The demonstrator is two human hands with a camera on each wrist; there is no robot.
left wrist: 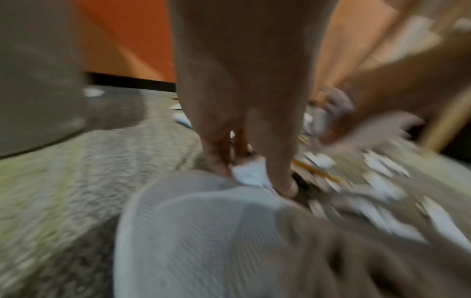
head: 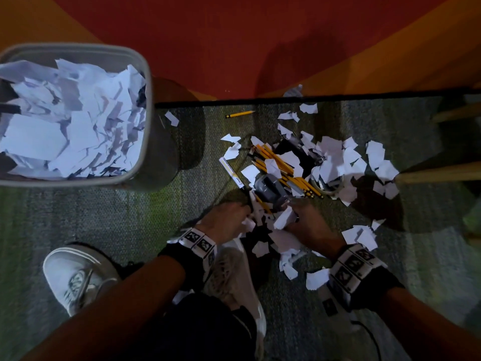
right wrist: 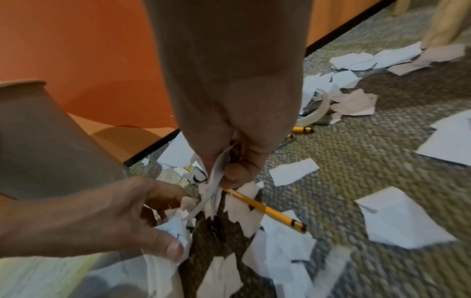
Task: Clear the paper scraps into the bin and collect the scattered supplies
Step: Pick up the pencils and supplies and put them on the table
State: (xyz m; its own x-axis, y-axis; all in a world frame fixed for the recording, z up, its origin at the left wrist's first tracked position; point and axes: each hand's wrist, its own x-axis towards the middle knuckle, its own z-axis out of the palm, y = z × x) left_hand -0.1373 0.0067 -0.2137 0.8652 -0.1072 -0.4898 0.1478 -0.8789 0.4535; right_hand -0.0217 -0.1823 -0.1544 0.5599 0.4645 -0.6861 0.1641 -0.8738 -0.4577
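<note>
Just right of the bin (head: 145, 121), on the carpet (head: 104, 217), I had both hands down in the paper scraps (head: 335, 162), mid-way through the gathering step. My right hand (head: 309, 222) had its fingers curled round a pinch of torn paper (right wrist: 216, 169); my left hand (head: 226, 222), nearer the bin, gripped a crumpled wad (left wrist: 251, 175) between thumb and fingers. The bin already stood heaped with paper. Farther from the bin lay the pencils (head: 281, 165), a marker (head: 231, 173) and a grey sharpener (head: 270, 188), half buried under scraps. The next move, as I judged it, called for lifting both handfuls across to the bin without snagging pencils, then collecting the supplies.
</note>
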